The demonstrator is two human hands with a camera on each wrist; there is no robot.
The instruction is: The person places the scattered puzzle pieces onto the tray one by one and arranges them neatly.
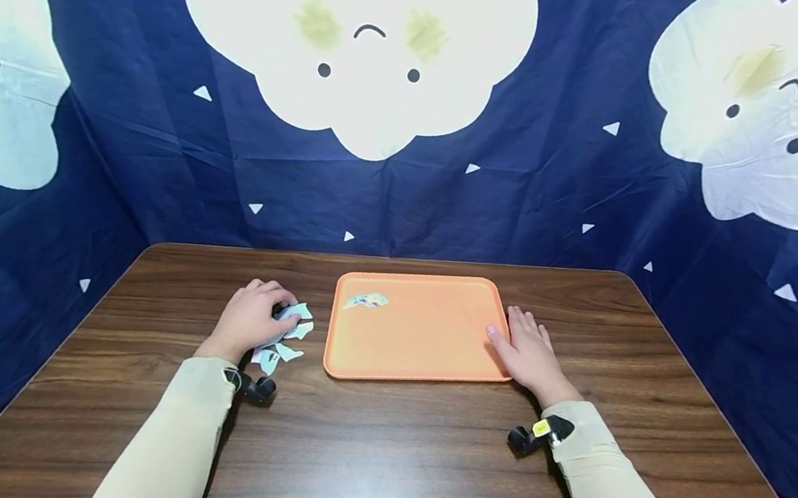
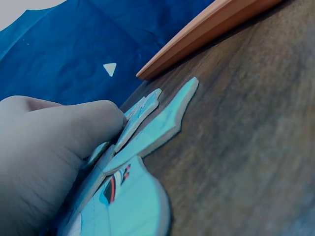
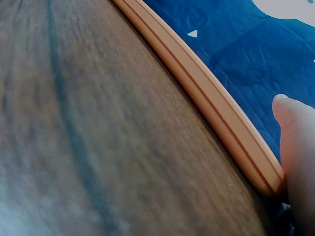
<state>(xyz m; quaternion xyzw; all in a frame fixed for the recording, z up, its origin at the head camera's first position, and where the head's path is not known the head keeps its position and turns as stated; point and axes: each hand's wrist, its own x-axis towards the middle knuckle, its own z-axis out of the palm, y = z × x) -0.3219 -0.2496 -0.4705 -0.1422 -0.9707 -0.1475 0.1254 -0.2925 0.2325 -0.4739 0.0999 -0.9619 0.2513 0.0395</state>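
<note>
Several flat, light blue pieces with printed marks lie in a loose, overlapping cluster left of the orange tray. My left hand is over them, fingers bent and thumb against a piece at the cluster's upper part; its fingertips are hidden in the left wrist view. Inside the tray, near its upper left corner, lies one printed piece. My right hand rests at the tray's right side, thumb over the rim and the other fingers extended outside it.
The brown wooden table extends around the tray and pieces. Behind it and at both sides hangs a dark blue cloth with white clouds and small triangles. Each wrist carries a small black camera.
</note>
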